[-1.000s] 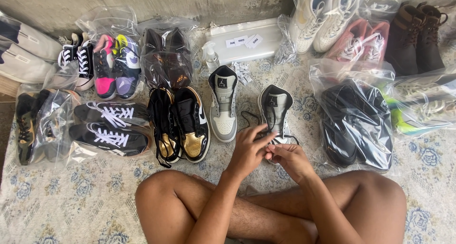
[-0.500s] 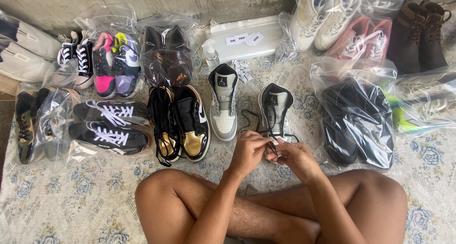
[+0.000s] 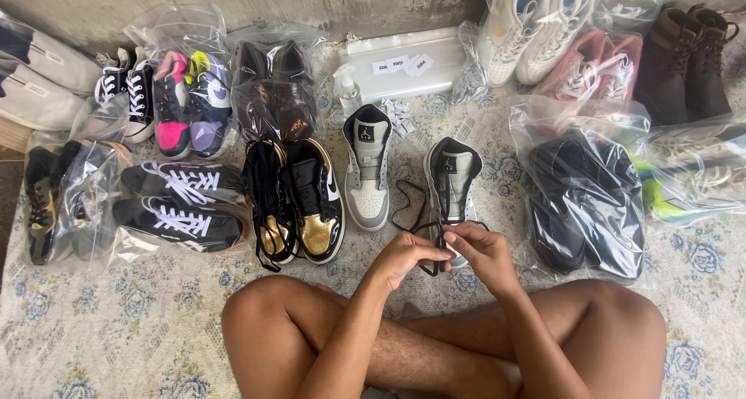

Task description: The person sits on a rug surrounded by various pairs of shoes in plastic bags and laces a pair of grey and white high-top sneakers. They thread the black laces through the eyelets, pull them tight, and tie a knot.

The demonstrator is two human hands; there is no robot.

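A long clear plastic package (image 3: 404,61) is lying at twelve o'clock against the wall, carrying three small white paper labels (image 3: 400,65) on its top. Small white sachets (image 3: 400,113) are scattering just below it. Clear plastic bags are wrapping shoes all around: one over a pink and purple pair (image 3: 186,88) at ten o'clock, one over a dark brown pair (image 3: 273,84) at eleven, one over black shoes (image 3: 579,193) at three o'clock.

Glossy black-and-gold leather sneakers (image 3: 303,201), crinkly clear plastic bags (image 3: 579,189), matt woven floral rug (image 3: 116,329).
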